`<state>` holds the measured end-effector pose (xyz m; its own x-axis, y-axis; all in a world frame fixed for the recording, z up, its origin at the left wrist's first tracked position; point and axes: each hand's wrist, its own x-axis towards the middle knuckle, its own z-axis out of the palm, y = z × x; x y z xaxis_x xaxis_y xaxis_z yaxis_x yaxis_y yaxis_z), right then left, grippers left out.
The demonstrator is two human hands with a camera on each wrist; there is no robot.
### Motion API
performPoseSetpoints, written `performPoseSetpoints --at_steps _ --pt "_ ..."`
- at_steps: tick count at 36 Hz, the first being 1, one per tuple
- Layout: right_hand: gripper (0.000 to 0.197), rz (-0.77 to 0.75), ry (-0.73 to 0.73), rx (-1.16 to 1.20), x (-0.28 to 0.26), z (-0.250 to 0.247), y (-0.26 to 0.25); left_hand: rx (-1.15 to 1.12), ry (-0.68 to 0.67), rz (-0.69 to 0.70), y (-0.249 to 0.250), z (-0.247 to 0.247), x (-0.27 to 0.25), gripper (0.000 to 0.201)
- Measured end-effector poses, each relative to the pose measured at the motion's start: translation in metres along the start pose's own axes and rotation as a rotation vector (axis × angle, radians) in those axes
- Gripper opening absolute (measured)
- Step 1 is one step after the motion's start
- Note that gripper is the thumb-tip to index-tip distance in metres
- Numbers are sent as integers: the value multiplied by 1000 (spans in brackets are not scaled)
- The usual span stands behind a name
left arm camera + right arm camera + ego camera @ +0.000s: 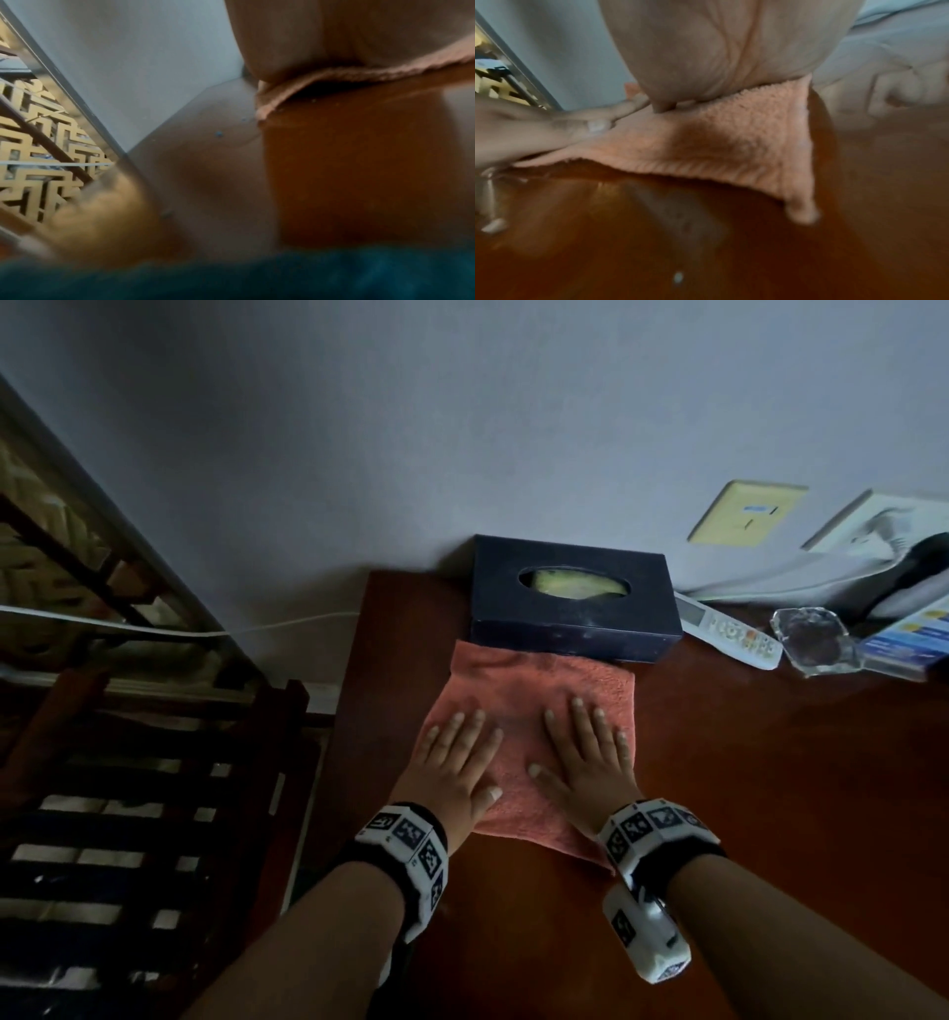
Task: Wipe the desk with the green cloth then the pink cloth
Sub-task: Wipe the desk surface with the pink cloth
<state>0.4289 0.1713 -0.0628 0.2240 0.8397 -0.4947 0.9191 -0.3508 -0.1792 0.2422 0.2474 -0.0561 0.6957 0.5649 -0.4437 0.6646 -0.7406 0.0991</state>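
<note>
The pink cloth [534, 711] lies spread flat on the dark brown desk [744, 788], its far edge against a dark tissue box. My left hand [457, 757] presses flat on the cloth's left half with straight fingers. My right hand [585, 752] lies flat on its right half, fingers spread. In the right wrist view the pink cloth [731, 146] shows under my palm, with the left hand [539, 132] beside it. The left wrist view catches the cloth's edge [308, 81] over the desk [359, 172]. No green cloth is visible, unless it is the greenish material in the box opening.
A dark tissue box [575, 603] stands at the back against the wall. To its right lie a white remote [729, 634], a glass ashtray [816, 639] and a booklet [909, 639]. The desk's left edge [354, 711] drops off beside a wooden slatted chair [128, 788].
</note>
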Motion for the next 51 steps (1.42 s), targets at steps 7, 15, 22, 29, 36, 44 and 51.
performPoseSetpoints --at_steps 7,15,22,29,36,44,51 --pt "77 9 -39 -12 4 -6 3 48 -74 -47 -9 0 -17 59" --pt "64 -116 85 -39 5 -24 -51 13 -47 -174 -29 -5 -47 61" --pt "86 -321 -45 -250 15 7 -102 -66 -54 -344 -60 0 -72 66" --pt "78 -342 -16 -261 26 11 -118 -109 -97 -359 -57 9 -73 64" --pt "73 -255 2 -144 40 2 -108 -142 -49 -385 -55 6 -70 65" --pt "66 32 46 -19 43 -21 -36 -138 -2 -245 -34 0 -48 66" --pt "62 263 97 61 38 -28 12 -124 -98 -222 -26 8 -33 69"
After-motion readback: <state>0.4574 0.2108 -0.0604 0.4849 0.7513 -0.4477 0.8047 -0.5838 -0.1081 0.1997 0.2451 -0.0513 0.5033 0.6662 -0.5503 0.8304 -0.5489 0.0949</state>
